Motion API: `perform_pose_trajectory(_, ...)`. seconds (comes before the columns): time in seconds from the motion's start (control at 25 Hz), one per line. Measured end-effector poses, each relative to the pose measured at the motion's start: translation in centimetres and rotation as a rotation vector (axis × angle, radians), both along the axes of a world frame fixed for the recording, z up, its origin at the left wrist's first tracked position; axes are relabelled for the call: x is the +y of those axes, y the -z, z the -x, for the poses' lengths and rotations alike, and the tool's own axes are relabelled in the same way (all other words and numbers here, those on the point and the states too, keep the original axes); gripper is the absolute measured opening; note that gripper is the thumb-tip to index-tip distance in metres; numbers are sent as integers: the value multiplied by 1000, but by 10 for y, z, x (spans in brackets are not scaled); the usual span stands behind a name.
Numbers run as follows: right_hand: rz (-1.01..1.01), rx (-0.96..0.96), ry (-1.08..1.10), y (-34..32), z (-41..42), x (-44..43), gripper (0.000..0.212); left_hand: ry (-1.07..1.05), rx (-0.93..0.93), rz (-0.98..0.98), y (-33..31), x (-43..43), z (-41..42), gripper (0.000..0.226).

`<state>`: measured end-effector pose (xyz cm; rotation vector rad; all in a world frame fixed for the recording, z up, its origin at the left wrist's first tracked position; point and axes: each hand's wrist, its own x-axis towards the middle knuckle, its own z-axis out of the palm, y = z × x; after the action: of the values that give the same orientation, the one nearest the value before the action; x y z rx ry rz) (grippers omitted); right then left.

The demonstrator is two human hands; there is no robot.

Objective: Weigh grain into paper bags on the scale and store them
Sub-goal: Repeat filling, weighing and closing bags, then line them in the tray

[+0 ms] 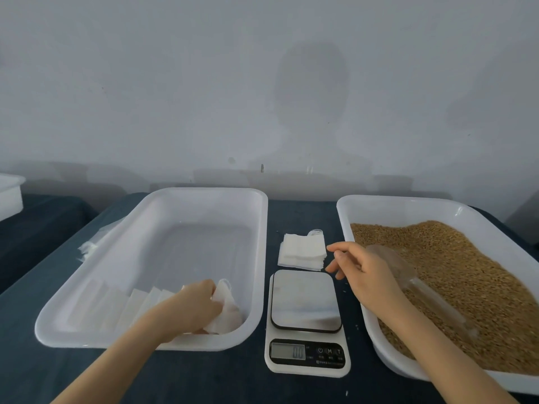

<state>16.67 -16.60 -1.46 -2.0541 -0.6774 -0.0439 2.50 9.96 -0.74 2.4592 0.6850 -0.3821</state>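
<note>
A white paper bag (226, 312) is gripped by the left hand (195, 306), with the fingers curled round its near side. The bag is held low inside the white plastic tray (204, 193) on the left. It is at the right end of a row of bags (131, 309) that are leaned along the near wall. The row looks hazy, so the bags cannot be counted.

The right hand (366, 271) is held in the air with its fingers spread and loose, and nothing is held in it. It is above the left rim of the grain tray (408, 203), near a stack of flat empty bags (302, 253). Part of a clear scoop (414, 282) is hidden behind this hand. The scoop is laid on the brown grain (472, 275), which is heaped in that wide white tray.

A kitchen scale (306, 357) is set between the two trays. It has a shiny square plate on top, and 0.0 is shown on its small screen.

All of this is laid on a dark blue cloth (204, 377). Some crinkled clear plastic (90, 246) is seen just beside the left tray. A white tub (8, 196) is cut off at the far left edge, and a plain grey wall (262, 83) is seen behind.
</note>
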Motion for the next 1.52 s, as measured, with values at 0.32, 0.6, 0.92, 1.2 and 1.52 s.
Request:
perform_pose_trajectory(0.32, 41, 10, 11, 1, 0, -1, 17, 112, -230, -331, -24, -13, -46, 41)
perform_pose_trajectory(0.6, 117, -14, -1, 2, -6, 1, 18, 519, -385, -280, -10, -82, -159, 33)
perform_pose_trajectory(0.92, 127, 4, -29, -1, -7, 2, 23, 592, 54, -552, 27, -77, -230, 31)
perform_pose_trajectory(1.2, 148, -10, -22, 0, -8, 4, 21, 717, -23, -645, 35, -80, -227, 18)
perform_pose_trajectory(1.52, 149, 0, -14, 0, -10, 4, 18, 312, -277, -292, 21, -78, -224, 12)
